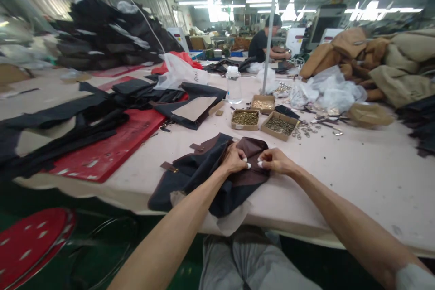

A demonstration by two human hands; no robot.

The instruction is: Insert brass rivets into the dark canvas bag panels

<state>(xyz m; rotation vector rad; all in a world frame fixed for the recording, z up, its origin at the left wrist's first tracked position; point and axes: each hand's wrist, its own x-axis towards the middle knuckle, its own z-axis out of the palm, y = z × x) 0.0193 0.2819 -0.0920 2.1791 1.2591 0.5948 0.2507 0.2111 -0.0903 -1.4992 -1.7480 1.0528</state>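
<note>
A dark navy fabric bag (197,167) with a brown lining (249,174) lies at the table's near edge, its mouth spread towards me. Two brown tabs stick out on its left; the nearer tab (169,166) carries a small metal fitting. My left hand (235,159) is closed on the bag's upper part, thumb and fingers pinched together. On the right edge of the lining, my right hand (277,161) is also pinched closed. White coverings wrap fingertips of both hands, which are a short gap apart. Whether a small part sits between the fingertips is too small to tell.
Beyond the bag stand three small cardboard boxes of metal fittings, the nearest-right box (280,126) among them. Loose rings (306,129) lie beside it. A clear bottle (234,86), red board (115,149), dark fabric pieces and a metal pole (271,31) surround these. A co-worker (260,43) sits across.
</note>
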